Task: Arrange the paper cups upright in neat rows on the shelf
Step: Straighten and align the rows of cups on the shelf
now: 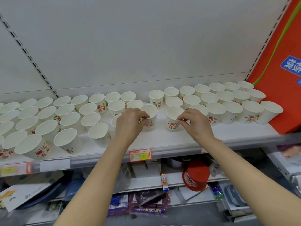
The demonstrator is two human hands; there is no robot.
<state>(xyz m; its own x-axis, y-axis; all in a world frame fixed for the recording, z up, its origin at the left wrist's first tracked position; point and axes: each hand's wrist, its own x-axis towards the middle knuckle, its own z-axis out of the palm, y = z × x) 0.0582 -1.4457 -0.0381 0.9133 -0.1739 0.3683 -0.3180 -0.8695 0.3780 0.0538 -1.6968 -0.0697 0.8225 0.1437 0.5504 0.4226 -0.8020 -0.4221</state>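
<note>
Your forearms reach up from the bottom edge; your left hand (130, 121) pinches the rim of one paper cup (150, 117), your right hand (195, 123) pinches the rim of another cup (173, 119) beside it; both stand upright on the white shelf (162, 141), in a gap between the rows of cups (228, 103); a price tag (140, 155) hangs on the shelf edge below
</note>
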